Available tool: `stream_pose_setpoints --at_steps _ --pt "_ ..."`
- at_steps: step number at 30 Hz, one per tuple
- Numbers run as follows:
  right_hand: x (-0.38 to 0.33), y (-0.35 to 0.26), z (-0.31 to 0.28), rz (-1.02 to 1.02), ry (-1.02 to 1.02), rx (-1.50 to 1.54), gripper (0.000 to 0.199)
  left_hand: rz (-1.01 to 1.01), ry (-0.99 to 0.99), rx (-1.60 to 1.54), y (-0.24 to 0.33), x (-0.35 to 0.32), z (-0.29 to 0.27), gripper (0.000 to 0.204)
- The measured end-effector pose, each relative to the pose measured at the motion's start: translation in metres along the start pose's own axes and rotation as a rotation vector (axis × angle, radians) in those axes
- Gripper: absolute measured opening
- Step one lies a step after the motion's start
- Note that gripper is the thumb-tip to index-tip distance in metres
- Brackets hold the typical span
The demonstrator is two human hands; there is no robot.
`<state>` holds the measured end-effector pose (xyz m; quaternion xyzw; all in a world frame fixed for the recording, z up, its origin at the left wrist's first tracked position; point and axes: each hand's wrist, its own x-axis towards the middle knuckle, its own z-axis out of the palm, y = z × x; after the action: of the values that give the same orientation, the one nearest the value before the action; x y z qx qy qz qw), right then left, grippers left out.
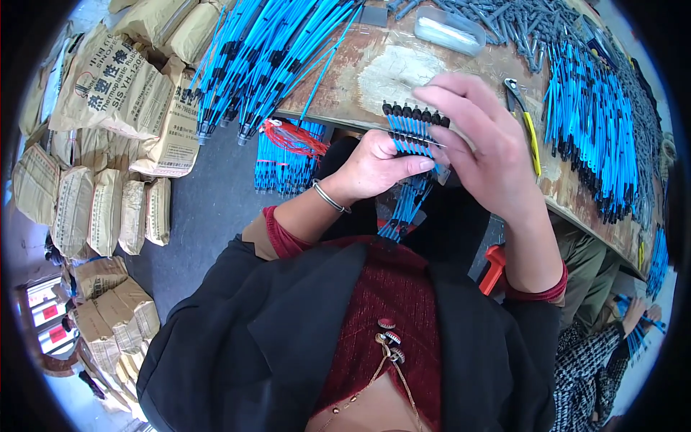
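Left hand (378, 167) clasps a row of black-tipped blue rods (409, 124) by the tabletop's (345, 95) near edge; right hand (489, 140) curves alongside, fingers parted, any hold unclear

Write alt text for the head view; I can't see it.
The person's left hand grips a row of blue rods, the right hand close by its right end. Yellow-handled pliers and more blue rods lie on the workbench.

Lighting is bright and fairly even, outer edges bend, and the right hand (491, 147) looks blurred.
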<state>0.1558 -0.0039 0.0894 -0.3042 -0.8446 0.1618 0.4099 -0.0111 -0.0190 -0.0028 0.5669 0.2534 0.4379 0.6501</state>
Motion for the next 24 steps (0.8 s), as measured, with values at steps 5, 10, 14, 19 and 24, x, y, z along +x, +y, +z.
stream_pose_setpoints --at_steps 5,10,14,19,24 --pt "-0.017 0.003 -0.011 0.02 0.152 -0.122 0.03 0.0 0.016 0.071 -0.002 0.0 -0.005 0.018" --pt "-0.039 0.012 -0.026 0.181 -0.024 -0.234 0.031 0.078 -0.037 0.12 -0.003 0.006 -0.002 0.019" --pt "-0.032 0.007 -0.025 0.209 -0.006 -0.203 0.032 0.043 -0.057 0.086 0.001 0.011 0.0 0.018" --pt "-0.041 0.009 -0.042 0.399 0.227 0.008 0.029 -0.091 0.04 -0.091 0.031 0.037 -0.005 0.017" --pt "-0.039 0.035 -0.06 0.344 0.429 0.042 0.028 0.109 -0.193 -0.407 0.065 0.072 -0.027 0.016"
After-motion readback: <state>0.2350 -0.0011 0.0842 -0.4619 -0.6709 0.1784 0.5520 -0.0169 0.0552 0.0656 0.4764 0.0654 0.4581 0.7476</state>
